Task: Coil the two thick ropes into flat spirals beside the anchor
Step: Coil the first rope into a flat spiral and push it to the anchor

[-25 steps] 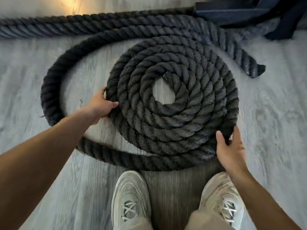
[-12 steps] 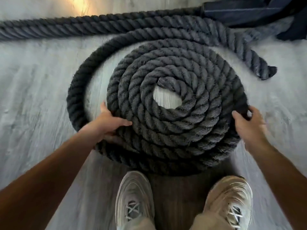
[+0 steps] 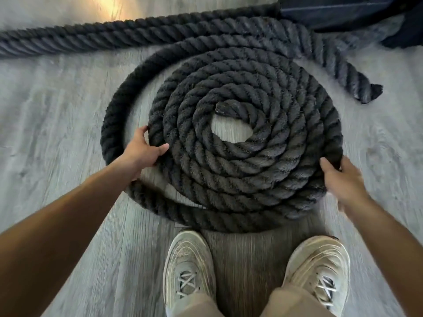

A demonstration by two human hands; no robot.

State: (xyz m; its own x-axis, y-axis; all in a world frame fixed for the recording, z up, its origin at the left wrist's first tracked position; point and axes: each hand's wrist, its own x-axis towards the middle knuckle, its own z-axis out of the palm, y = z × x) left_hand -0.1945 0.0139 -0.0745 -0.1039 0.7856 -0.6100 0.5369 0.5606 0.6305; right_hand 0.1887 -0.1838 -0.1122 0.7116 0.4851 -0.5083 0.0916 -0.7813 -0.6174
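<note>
Head view: two pale sneakers point(image 3: 190, 268) are standing on the floor point(image 3: 57, 110). Left hand point(image 3: 143, 152) and right hand point(image 3: 343, 179) are gripping the rope spiral point(image 3: 247, 156); next, tightening the loose outer turn point(image 3: 112, 124). Beyond, a second rope point(image 3: 91, 40) is lying uncoiled.

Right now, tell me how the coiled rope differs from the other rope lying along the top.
The coiled rope is wound into a flat spiral; the other rope runs mostly straight across the floor. The coiled rope is gripped at its edges by the left hand and right hand; the other rope lies untouched. Both are thick, dark and twisted.
</note>
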